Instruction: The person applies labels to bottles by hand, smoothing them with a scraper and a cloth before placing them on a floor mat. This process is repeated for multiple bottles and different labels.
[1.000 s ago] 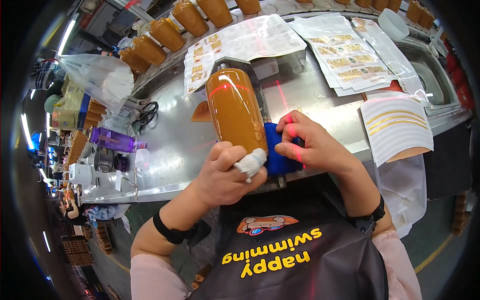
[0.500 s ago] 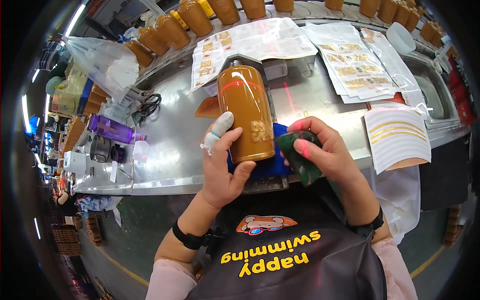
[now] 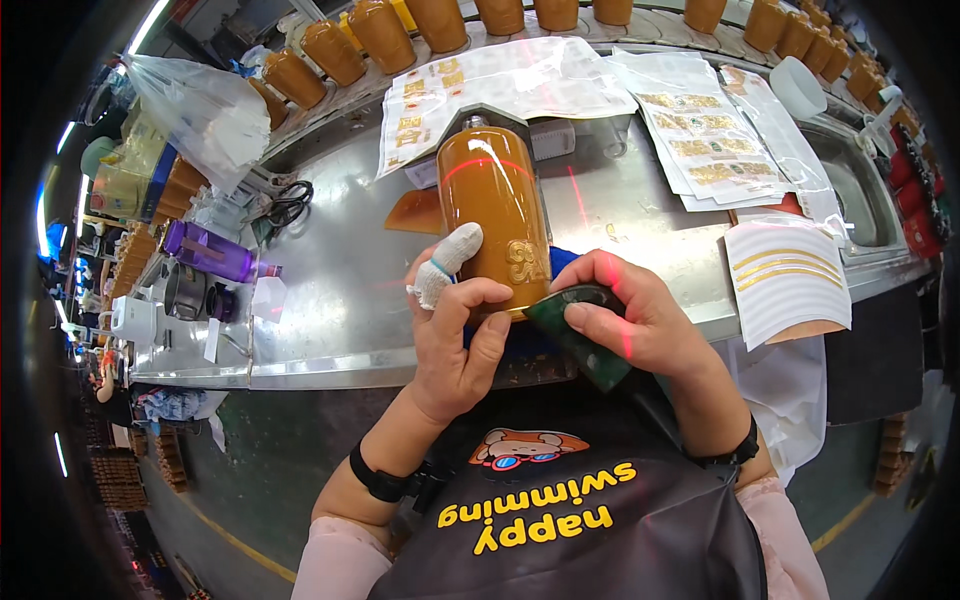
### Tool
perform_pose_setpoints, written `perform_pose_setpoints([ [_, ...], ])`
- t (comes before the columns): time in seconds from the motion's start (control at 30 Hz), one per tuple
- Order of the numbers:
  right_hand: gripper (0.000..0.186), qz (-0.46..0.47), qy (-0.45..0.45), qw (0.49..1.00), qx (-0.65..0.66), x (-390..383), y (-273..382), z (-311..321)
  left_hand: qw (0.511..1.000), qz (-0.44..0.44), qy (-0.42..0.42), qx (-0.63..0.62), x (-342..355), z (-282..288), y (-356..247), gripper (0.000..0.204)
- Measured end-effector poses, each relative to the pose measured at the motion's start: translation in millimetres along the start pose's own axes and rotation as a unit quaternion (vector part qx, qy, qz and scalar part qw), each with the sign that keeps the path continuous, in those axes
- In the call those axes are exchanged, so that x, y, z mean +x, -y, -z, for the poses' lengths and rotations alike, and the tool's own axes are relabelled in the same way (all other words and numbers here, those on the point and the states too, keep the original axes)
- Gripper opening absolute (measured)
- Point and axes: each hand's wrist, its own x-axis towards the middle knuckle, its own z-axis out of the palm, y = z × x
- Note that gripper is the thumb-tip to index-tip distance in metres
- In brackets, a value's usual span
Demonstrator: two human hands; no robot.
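metal bench [image 3: 340, 310] | black cable [image 3: 290, 206] | 1 purple bottle [image 3: 232, 260] | printed sheets [image 3: 712, 130]

Can read two lines of bold yellow lettering [image 3: 545, 495] across the black apron [image 3: 650, 545], set upside down in the head view, in rounded lowercase letters beside a cartoon animal head [image 3: 527, 449]. Can pick out a raised emblem [image 3: 524, 262] of curling strokes near the base of the glossy brown bottle [image 3: 487, 200]; cannot tell whether character or ornament. See gold block-shaped characters [image 3: 410, 130] along the left part of the white printed sheet [image 3: 520, 80] at the back of the bench [image 3: 340, 290], too small to read. On the overlapping white sheets [image 3: 735, 150] farther right, see ornate gold printed bands [image 3: 700, 123], too fine to make out.
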Motion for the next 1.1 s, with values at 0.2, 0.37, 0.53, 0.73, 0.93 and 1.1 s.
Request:
perform_pose_setpoints([
  [0.2, 0.021, -0.025, -0.007, 0.998, -0.058, -4.0, 0.4, 14.5, 0.994, -0.041, 0.028, 0.101, 4.4, 5.2, -1.3, 0.02],
  [0.37, 0.02, -0.043, -0.013, 0.999, 0.021, -3.9, 2.6, 9.3, 0.968, -0.105, 0.099, 0.203, 23.3, 6.8, -16.9, 0.023],
  [0.53, 0.021, -0.042, -0.007, 0.999, -0.017, -4.7, 2.4, 12.7, 0.958, -0.119, 0.137, 0.222, 34.3, 8.2, -23.9, 0.019],
  [0.73, 0.021, -0.046, 0.001, 0.999, 0.008, -4.1, 4.0, 10.3, 0.973, -0.086, 0.14, 0.163, 33.1, 9.9, -18.8, 0.02],
  [0.93, 0.021, -0.05, 0.001, 0.999, 0.021, -3.2, 1.6, 8.8, 0.976, -0.074, 0.126, 0.161, 28.7, 12.0, -15.6, 0.023],
  [1.1, 0.021, -0.045, -0.006, 0.999, -0.02, -3.8, 3.6, 11.3, 0.961, -0.126, 0.137, 0.204, 32.2, 9.1, -17.6, 0.023],
])
